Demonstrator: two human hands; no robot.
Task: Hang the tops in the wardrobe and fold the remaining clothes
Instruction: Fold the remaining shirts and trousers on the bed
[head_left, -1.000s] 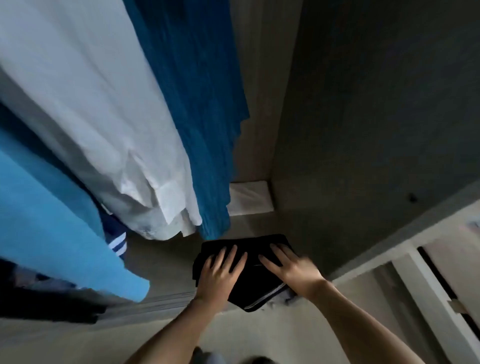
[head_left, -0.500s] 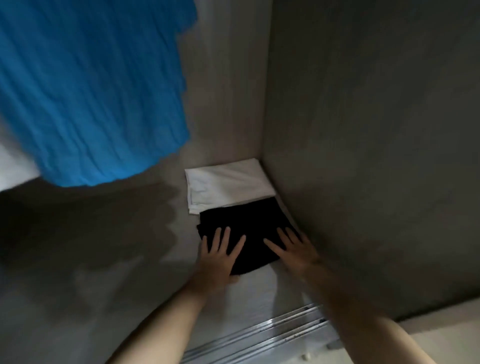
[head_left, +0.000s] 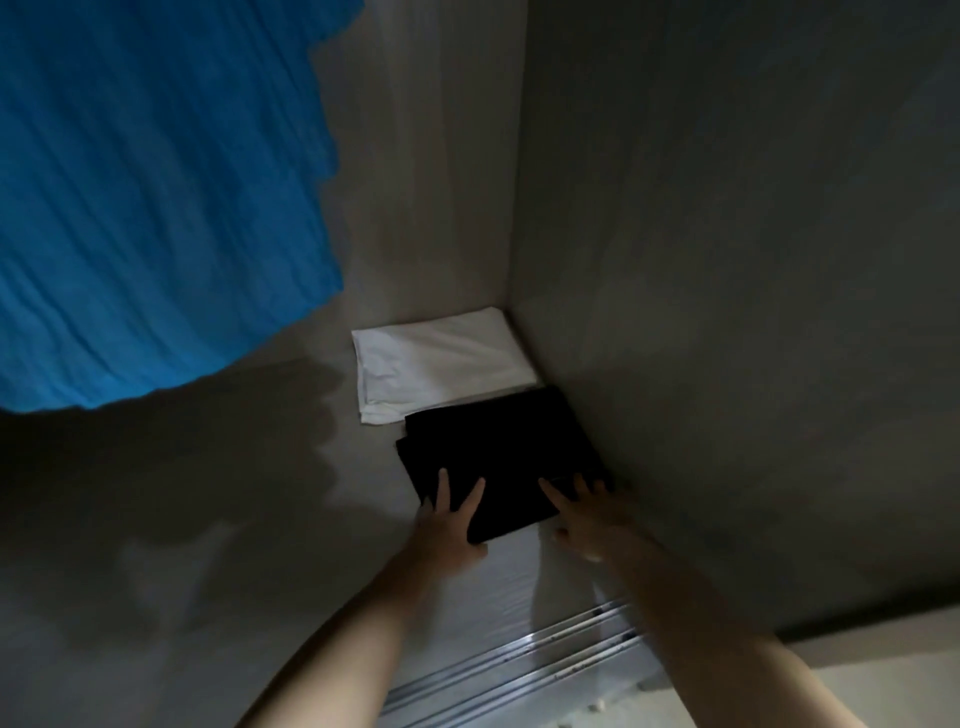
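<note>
Left hand, right hand flat on black garment, fingers straight; right edge by wall

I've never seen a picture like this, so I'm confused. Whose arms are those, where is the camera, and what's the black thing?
The camera sits on a person's head and looks down into a wardrobe, so the arms are that person's own. The left hand and right hand lie flat, fingers straight, on a folded black garment in a corner of the wardrobe floor. Neither hand grips anything. Just behind it lies a folded white garment. A blue top hangs at the upper left.
</note>
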